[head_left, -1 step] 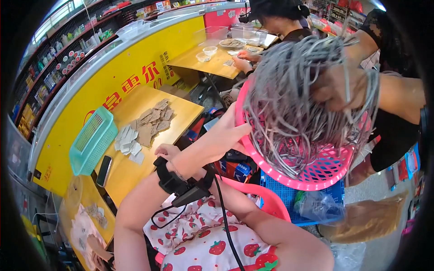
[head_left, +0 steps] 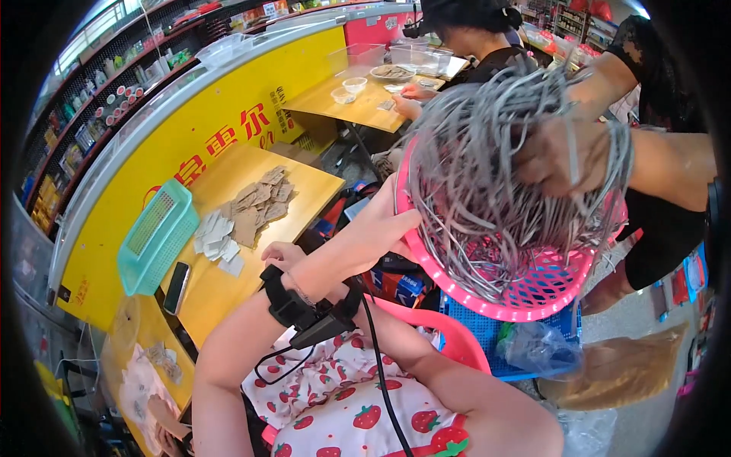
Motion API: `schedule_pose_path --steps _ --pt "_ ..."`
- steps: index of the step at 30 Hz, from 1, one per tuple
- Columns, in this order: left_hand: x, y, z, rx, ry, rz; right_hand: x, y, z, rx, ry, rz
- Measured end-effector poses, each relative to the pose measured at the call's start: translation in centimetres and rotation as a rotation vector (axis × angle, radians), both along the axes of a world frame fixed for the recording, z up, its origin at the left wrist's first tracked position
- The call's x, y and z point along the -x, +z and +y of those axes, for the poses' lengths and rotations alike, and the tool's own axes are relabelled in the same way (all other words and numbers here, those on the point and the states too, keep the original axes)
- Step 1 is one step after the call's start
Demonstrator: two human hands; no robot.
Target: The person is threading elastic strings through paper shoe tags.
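My left hand (head_left: pixel 384 217) reaches across my right arm and grips the near-left rim of a pink perforated plastic basket (head_left: pixel 502 308). A tangled heap of thin grey strips (head_left: pixel 480 183) fills it and spills over its edge; I cannot tell their material. Another person's hand (head_left: pixel 560 156), blurred by motion, is in the strips, with some looped about the wrist. My right hand (head_left: pixel 282 254) lies at the table's edge, its fingers loosely bent and holding nothing visible. Beside it are brown and pale flat pieces (head_left: pixel 259 202) in a loose pile. Black bands circle both my wrists.
The wooden table (head_left: pixel 312 183) also bears a turquoise basket (head_left: pixel 156 240) and a phone (head_left: pixel 176 288). Below the pink basket stands a blue crate (head_left: pixel 472 335) with a clear plastic bag (head_left: pixel 539 349). A second person sits at a farther table (head_left: pixel 304 99) with bowls (head_left: pixel 343 95).
The other person's hand and the grey strips in it have shifted slightly. My own hands and the pink basket stay almost where they were.
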State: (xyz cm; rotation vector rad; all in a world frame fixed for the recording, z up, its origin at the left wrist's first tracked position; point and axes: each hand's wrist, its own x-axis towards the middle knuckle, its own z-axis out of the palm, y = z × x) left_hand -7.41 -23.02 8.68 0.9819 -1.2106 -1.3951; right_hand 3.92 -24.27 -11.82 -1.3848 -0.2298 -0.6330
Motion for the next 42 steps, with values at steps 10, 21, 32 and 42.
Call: schedule_pose_path --steps 10,21,32,42 --pt "0.0 -5.9 0.6 -0.035 0.066 -0.027 0.3 1.3 -0.4 -0.087 -0.101 0.233" --pt "0.8 -8.0 2.4 0.060 -0.002 0.081 1.2 3.5 -2.2 -0.086 -0.236 0.242" --pt "0.0 -11.0 2.1 0.081 0.071 0.034 2.2 3.2 -2.3 -0.117 -0.205 0.265" --pt "-1.2 -9.4 3.6 0.106 0.032 0.003 1.5 2.1 -3.5 -0.103 -0.144 0.264"
